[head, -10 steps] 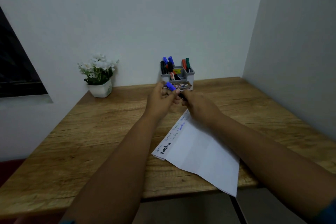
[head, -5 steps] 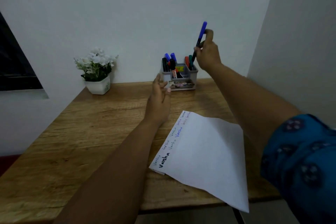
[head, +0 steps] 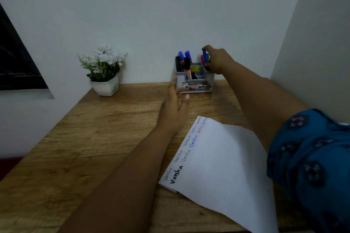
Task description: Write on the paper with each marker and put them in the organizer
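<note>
From the head camera, the right hand (head: pixel 217 60) pinches a blue marker (head: pixel 204 55), its lower end already down in the right compartment of the gray organizer (head: pixel 195 79) at the desk's back edge. The left hand (head: pixel 175 108) hovers relaxed, fingers straight, near the organizer's front. The paper (head: pixel 223 166) lies nearer, written on. This looks like the stowing step; next, I judge, comes letting go.

Two bare forearms come up from the bottom of the frame. At lower right, the right arm wears a teal-blue sleeve (head: pixel 312 157) printed with dark round floral motifs, ending above the elbow. The left arm shows no sleeve at all.
</note>
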